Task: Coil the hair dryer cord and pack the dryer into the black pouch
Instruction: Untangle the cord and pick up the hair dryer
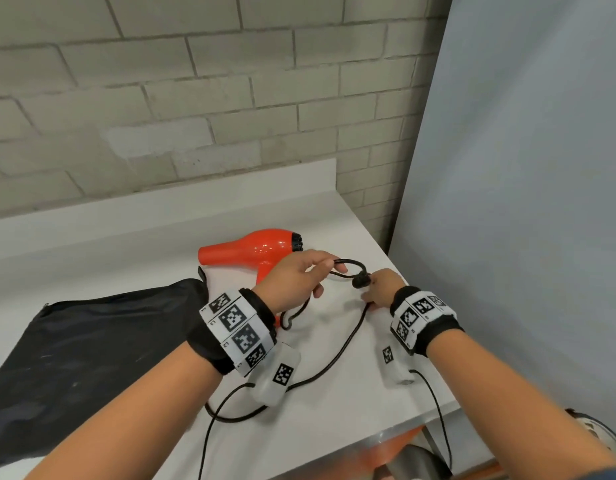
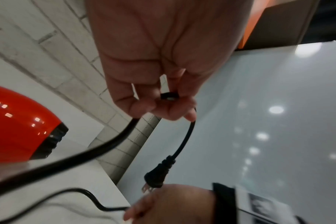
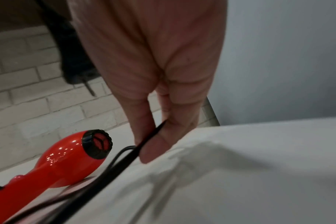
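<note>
A glossy red hair dryer [image 1: 251, 251] [image 3: 67, 159] [image 2: 19, 130] lies on the white table [image 1: 126, 237], nozzle to the left. Its black cord [image 1: 334, 358] snakes toward the table's front. My left hand [image 1: 320, 271] [image 2: 163, 106] pinches a small loop of cord just in front of the dryer. The plug [image 1: 362, 281] [image 2: 157, 174] hangs from that loop beside my right hand [image 1: 372, 292] [image 3: 150, 145], which pinches a cord strand between thumb and fingers close to the table. The black pouch [image 1: 92, 341] lies flat at the left.
A brick wall [image 1: 195, 98] runs behind the table and a grey panel [image 1: 524, 168] stands close on the right. The table's right corner and front edge lie near my right arm. Thin black cables [image 1: 434, 410] trail from the wrist devices.
</note>
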### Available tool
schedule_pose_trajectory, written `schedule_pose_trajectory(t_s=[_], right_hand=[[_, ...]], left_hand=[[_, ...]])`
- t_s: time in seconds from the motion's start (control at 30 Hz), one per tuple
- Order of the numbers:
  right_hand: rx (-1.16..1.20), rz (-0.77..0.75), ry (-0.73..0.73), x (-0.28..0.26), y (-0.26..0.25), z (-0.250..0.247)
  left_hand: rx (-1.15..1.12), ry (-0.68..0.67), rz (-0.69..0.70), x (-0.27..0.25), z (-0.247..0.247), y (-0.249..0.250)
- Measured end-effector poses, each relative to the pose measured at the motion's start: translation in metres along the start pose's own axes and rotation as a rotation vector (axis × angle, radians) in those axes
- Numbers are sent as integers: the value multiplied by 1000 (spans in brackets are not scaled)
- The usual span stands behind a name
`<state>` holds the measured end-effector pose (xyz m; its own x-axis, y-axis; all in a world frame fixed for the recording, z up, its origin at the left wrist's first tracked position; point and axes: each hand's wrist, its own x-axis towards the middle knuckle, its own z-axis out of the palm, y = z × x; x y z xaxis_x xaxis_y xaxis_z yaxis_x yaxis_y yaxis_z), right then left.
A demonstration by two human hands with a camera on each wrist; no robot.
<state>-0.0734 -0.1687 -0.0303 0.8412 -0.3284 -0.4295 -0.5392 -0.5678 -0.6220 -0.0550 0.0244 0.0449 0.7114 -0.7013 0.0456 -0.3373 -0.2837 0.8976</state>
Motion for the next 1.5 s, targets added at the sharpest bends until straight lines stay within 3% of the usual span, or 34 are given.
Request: schedule_pose_trajectory(t_s=[0.1, 0.2, 0.27, 0.43, 0.63, 0.7, 0.8, 0.9, 1.0, 1.1, 1.33, 1.5], right_hand=[[-155, 100, 20, -5, 12, -6], [-444, 138, -25, -20, 20, -11], [-566, 155, -9, -25, 27, -15], [-731, 172, -46, -32, 40, -21], [-742, 155, -27, -34, 43, -21], [-727, 202, -25, -33, 43, -19], [-689, 208, 56, -33, 35, -14], [-493, -32, 136, -40, 9, 4], [-277, -315, 20, -52, -32, 36], [-233, -440, -104, -53, -67, 68], [-253, -270, -76, -25, -98, 120], [-356, -198, -30, -5, -101, 129]], left_hand=[[173, 148, 137, 15, 1, -2], [291, 151, 164, 23, 8, -14], [441, 51, 119, 20, 14, -24], [760, -392, -109, -3, 23, -43], [954, -516, -335, -6, 36, -60], [943, -540, -339, -7, 33, -63], [827, -458, -286, -13, 13, -60], [762, -288, -297, -10, -20, -62], [803, -178, -365, -4, -49, -69], [870, -166, -339, 5, -61, -79], [743, -196, -247, 9, -61, -105], [679, -207, -234, 9, -64, -121]])
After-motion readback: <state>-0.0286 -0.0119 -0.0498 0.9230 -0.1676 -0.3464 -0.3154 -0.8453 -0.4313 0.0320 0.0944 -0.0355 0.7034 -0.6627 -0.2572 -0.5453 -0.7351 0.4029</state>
